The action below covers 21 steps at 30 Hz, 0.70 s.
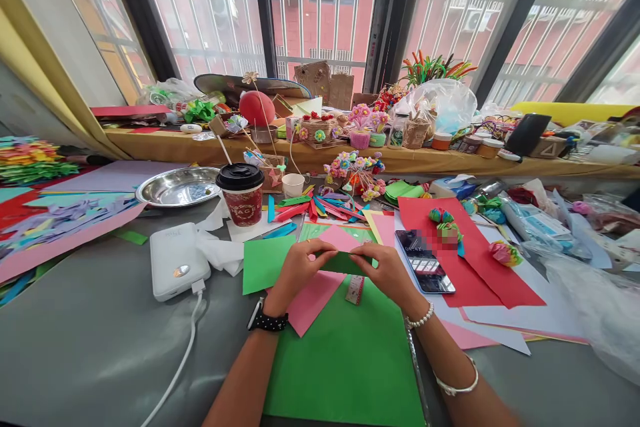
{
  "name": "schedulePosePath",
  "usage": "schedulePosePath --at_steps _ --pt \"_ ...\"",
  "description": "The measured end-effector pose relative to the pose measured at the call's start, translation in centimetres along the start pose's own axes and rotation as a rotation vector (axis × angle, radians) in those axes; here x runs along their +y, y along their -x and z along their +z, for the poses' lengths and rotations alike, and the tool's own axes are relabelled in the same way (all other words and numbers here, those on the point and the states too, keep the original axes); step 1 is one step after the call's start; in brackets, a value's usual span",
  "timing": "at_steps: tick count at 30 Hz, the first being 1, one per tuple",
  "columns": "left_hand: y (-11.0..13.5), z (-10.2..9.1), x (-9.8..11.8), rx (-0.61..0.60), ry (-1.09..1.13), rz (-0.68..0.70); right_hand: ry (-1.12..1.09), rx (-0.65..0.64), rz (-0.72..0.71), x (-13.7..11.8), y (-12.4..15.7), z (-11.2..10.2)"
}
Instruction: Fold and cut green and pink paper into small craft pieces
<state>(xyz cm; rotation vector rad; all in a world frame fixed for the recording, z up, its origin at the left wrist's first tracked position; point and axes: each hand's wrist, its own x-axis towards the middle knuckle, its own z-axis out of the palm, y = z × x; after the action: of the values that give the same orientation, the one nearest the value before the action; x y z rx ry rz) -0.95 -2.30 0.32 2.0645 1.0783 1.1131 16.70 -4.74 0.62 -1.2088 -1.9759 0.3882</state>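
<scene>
The grey table [90, 353] takes up the most room, with the cloth-covered ledge [310, 159] running behind it under the windows, apparently a display shelf for the small paper and craft pieces crowded there; square before the person lies the large green sheet [345, 360], probably kept central so both forearms can reach over it; to the right is the red paper [500, 287], with paper flowers resting on it, perhaps to keep them together; at the far left the steel plate [173, 190] sits beyond the white power bank [170, 260], whose cable trails towards the near edge, likely out of the hands' way; the lidded cup [243, 197] stands upright farther back, seemingly safe from elbows; the phone [425, 261] lies near the right hand [383, 267], its screen up and lit, maybe for a glance; that hand pinches the right end of a narrow green paper piece [337, 262], while the left hand [303, 268] pinches its left end, so the piece is held above the green sheet between both sets of fingertips, presumably to keep it straight; a pink paper [310, 303] lies slanted beneath the left hand; smallest is the short ruler [355, 289], just below the held piece, seemingly handy for measuring.
</scene>
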Motion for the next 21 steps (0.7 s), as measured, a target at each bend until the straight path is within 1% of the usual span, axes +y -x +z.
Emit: schedulePosePath --at_steps 2,4,8,9,10,11,12,14,16,21 --pt "0.0 -0.4 -0.1 0.028 -0.042 -0.002 0.032 0.016 0.003 0.2 0.0 -0.2" --pt "0.0 -0.8 -0.3 0.088 -0.078 -0.014 0.060 0.051 0.020 0.6 -0.1 -0.4" --pt "0.0 -1.2 -0.8 0.291 -0.126 -0.068 0.113 0.134 0.065 1.3 0.0 -1.1" --pt "0.0 -1.1 -0.9 0.338 -0.123 -0.068 0.115 0.142 0.070 1.3 0.0 -1.2" --pt "0.0 -1.0 -0.8 0.358 -0.115 -0.054 0.109 0.135 0.067 1.3 0.0 -1.3" --pt "0.0 -0.8 -0.7 0.343 -0.103 -0.023 0.096 0.114 0.056 1.3 0.1 -1.2" --pt "0.0 -0.5 -0.5 0.294 -0.089 0.018 0.081 0.086 0.040 1.2 0.1 -1.2" --pt "0.0 0.0 -0.1 0.156 -0.078 0.087 0.059 0.039 0.008 0.9 0.1 -1.0" --pt "0.1 0.6 0.2 0.056 -0.089 0.110 0.046 0.022 -0.011 0.5 0.2 -0.7" --pt "0.4 1.1 0.3 -0.033 -0.151 0.129 0.018 -0.016 -0.030 -0.1 0.1 -0.3"
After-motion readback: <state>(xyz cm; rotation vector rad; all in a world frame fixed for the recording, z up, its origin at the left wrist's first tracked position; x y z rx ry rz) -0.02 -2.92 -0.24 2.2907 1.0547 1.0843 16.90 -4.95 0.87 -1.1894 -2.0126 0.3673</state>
